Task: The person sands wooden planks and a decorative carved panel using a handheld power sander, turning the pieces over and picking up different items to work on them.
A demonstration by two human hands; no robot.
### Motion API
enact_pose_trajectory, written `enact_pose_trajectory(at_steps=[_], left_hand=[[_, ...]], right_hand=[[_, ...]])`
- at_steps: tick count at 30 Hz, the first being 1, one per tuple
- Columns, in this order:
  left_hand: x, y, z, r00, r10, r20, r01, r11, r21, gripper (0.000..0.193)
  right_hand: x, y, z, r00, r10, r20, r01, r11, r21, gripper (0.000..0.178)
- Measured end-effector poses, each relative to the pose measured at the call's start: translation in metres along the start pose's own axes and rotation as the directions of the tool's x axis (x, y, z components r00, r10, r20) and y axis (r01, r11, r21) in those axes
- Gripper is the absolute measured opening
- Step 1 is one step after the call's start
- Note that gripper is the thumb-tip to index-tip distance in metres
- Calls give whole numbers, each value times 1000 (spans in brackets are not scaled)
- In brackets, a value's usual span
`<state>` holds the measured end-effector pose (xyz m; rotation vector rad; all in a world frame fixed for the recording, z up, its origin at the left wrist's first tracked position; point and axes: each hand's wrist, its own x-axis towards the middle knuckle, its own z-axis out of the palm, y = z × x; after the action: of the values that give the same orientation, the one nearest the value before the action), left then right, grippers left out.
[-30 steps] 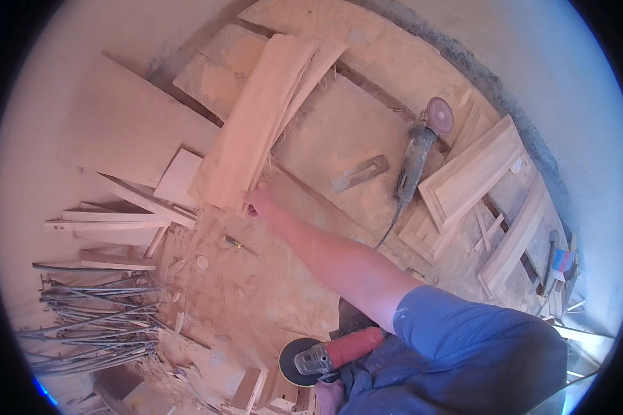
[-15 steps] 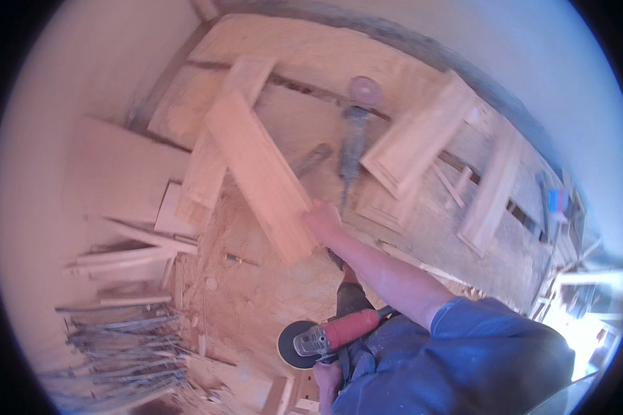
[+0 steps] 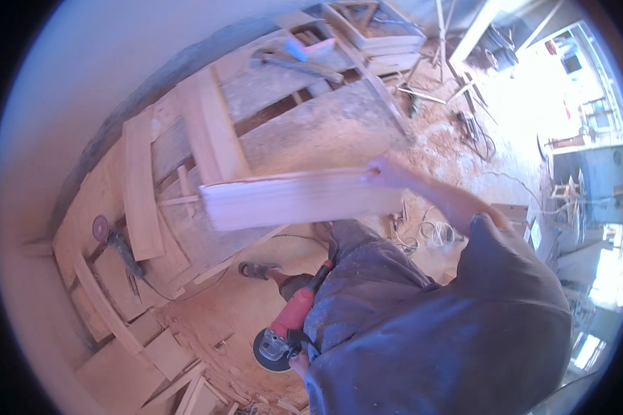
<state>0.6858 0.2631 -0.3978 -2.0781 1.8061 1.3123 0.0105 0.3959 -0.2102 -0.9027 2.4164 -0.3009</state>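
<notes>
My right hand (image 3: 387,173) grips one end of a pale wooden board (image 3: 291,199). The board is raised over the near side of the workbench and is slightly blurred by motion. Low in the picture, my left hand (image 3: 300,363) is closed on a red disc sander (image 3: 294,311). Its round pad hangs beside my leg, above the dusty floor; part of the grip is hidden by my hand and clothing.
On the dusty workbench (image 3: 304,131) lie more boards (image 3: 142,200), a second grinder (image 3: 120,245) and a blue-and-pink box (image 3: 311,47). A wooden crate (image 3: 401,38) stands beyond. Cable coils (image 3: 436,234) lie on the floor at right, wood offcuts (image 3: 187,391) at lower left.
The view has swung to the right. My right hand has carried the board rightward, off the boards at the left, and turned it roughly level across the picture. The sander stays in my left hand.
</notes>
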Motion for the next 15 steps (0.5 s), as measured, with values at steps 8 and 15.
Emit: enact_pose_trajectory(at_steps=[8, 15], left_hand=[[-97, 248, 0, 993, 47, 109, -75, 960, 270, 27], [-92, 265, 25, 986, 66, 155, -102, 966, 237, 28]], right_hand=[[11, 175, -121, 949, 291, 121, -280, 954, -103, 43], [52, 233, -102, 973, 174, -153, -182, 983, -37, 54]])
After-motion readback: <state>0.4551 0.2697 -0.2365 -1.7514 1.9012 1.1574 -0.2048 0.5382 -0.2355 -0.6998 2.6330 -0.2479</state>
